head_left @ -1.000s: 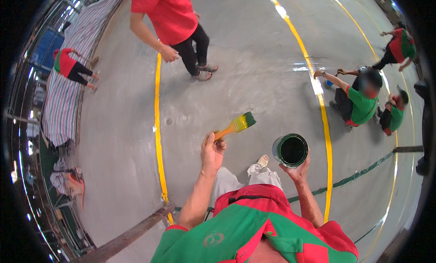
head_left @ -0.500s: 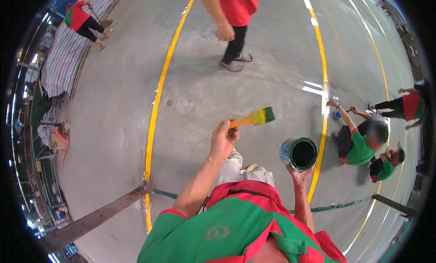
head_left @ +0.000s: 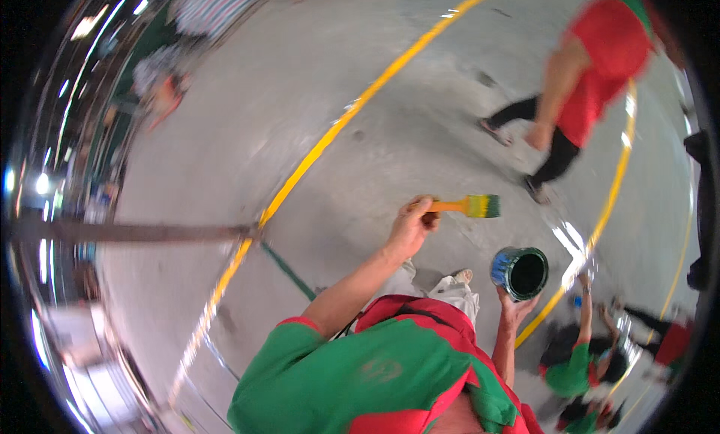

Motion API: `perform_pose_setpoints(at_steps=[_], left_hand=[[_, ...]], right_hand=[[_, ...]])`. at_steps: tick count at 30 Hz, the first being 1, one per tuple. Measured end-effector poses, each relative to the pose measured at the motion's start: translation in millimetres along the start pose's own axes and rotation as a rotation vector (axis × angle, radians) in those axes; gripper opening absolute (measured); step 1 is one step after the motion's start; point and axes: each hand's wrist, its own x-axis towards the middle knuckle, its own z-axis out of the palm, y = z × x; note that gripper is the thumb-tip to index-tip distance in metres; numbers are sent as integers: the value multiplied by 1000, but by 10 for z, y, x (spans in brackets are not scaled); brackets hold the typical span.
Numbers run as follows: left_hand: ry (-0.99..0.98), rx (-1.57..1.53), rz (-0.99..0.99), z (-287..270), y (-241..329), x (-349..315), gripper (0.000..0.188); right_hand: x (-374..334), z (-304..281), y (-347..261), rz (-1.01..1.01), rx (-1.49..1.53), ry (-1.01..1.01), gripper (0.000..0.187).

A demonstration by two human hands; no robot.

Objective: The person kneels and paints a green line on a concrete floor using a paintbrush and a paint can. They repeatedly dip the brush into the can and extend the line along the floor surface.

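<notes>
My left hand [head_left: 416, 222] is closed around the orange handle of a paintbrush [head_left: 469, 206]. The brush is held level, its bristles pointing right, yellowish near the ferrule and dark green at the tip. To the right, my right hand [head_left: 516, 308] grips a round open paint can [head_left: 507, 267] from below and the near side. Blue shows on the can's outer wall, and its inside looks dark green, nearly black. Brush and can are apart, both held above the grey floor [head_left: 360, 183].
Yellow lines [head_left: 360, 100] run along the floor on both sides. A person [head_left: 592, 82] in red and black walks at the upper right. Several people in green and red [head_left: 574, 374] crouch at the lower right. A post [head_left: 150, 232] stands at the left, with a green strip [head_left: 289, 270] beside it.
My view has turned left, so the lines and post appear swung round. The walking person now appears farther right. Both hands keep their hold on the paintbrush and paint can.
</notes>
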Motion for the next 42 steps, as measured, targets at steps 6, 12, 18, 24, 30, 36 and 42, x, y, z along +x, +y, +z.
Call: perform_pose_setpoints(at_steps=[6,12,18,24,30,36,42], left_hand=[[59,-126,210,217,-277,-261,24],[213,-166,358,313,-517,-404,26],[259,-210,301,276,-601,-427,27],[135,-196,189,280,-360,-195,30],[-53,-15,12,184,-62,-90,30],[-182,76,-194,106,49,175,32],[-237,93,-335,137,-26,393,31]], right_hand=[[703,-354,385,-118,-121,-226,104],[1289,-478,550,-217,-97,-411,105],[1169,-446,199,-66,-9,-518,116],[728,-292,-135,-133,36,-353,124],[27,-187,-328,-202,-73,-62,114],[-615,22,-427,-113,-25,214,115],[-928,249,-392,-81,-79,401,116]])
